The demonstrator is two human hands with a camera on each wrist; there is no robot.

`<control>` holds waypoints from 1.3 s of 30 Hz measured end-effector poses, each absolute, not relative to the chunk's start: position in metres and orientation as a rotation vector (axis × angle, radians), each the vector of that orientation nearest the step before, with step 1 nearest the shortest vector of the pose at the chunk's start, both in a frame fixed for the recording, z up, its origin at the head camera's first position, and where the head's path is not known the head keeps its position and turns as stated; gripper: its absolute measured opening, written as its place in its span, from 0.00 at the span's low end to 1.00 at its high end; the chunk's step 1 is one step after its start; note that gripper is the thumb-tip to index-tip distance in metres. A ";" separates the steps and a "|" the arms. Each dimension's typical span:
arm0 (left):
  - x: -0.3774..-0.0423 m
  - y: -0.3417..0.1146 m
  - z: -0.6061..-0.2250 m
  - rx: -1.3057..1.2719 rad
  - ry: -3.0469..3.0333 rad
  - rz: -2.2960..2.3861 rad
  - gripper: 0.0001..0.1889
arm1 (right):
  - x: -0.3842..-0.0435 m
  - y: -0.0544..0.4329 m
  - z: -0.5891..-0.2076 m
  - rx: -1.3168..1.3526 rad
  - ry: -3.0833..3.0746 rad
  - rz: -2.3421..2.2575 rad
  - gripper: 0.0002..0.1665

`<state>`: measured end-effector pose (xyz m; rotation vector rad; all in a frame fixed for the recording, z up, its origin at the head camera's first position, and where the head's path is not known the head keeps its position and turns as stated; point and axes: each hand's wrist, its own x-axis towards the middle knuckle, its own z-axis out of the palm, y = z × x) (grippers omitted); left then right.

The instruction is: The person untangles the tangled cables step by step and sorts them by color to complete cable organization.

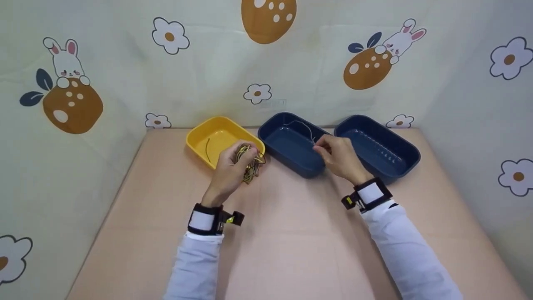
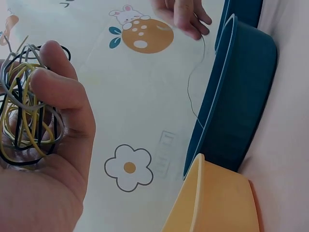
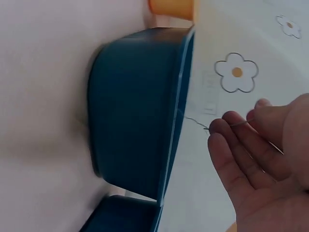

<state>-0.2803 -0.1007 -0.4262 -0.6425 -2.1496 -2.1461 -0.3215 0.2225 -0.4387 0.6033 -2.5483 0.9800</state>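
White sleeves (image 1: 195, 266) lie nearest the head camera, leading up to dark wrist straps (image 1: 203, 220) and two busy hands, all on the near side of the middle blue bin (image 1: 291, 159). Left of that bin, the left hand (image 1: 229, 168) has its fingers and thumb curled round a tangled wire bundle (image 1: 251, 170) of yellow, black and grey loops. At the middle bin's right edge, the right hand (image 1: 341, 156) pinches a thin grey wire (image 1: 310, 132), whose loose length arcs over the bin and dips behind its rim.

That springy wire could catch the rim or flick outside if the pinch slips. Loops poking from the bundle toward the middle bin might snag, and a looser left grip could let strands drop onto the table (image 1: 283, 250).

Just left of the middle bin stands the yellow bin (image 1: 225, 139), with one dark strand (image 1: 207, 151) inside; the left hand and bundle cover its near right corner. Just right of the middle bin is another blue bin (image 1: 395, 156), partly hidden by the right hand and wrist. Behind all three hangs a printed backdrop (image 1: 208, 79).
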 end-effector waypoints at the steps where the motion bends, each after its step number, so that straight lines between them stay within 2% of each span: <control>1: -0.280 -0.100 -0.426 -0.653 -2.151 -2.145 0.16 | -0.324 0.221 -0.440 0.626 -2.579 0.952 0.05; 6: -0.279 -0.096 -0.426 -0.690 -2.150 -2.157 0.18 | -0.334 0.218 -0.443 0.676 -2.706 0.814 0.07; 10: -0.277 -0.093 -0.426 -0.702 -2.146 -2.176 0.16 | -0.338 0.219 -0.445 0.658 -2.784 0.746 0.06; 18: -0.275 -0.084 -0.427 -0.741 -2.137 -2.204 0.14 | -0.332 0.224 -0.444 0.640 -2.760 0.724 0.04; 30: -0.265 -0.060 -0.426 -0.888 -2.086 -2.274 0.11 | -0.275 0.211 -0.413 0.796 -2.387 1.026 0.05; 39: -0.258 -0.048 -0.426 -0.892 -2.223 -2.039 0.08 | -0.238 0.190 -0.395 0.780 -2.358 1.431 0.03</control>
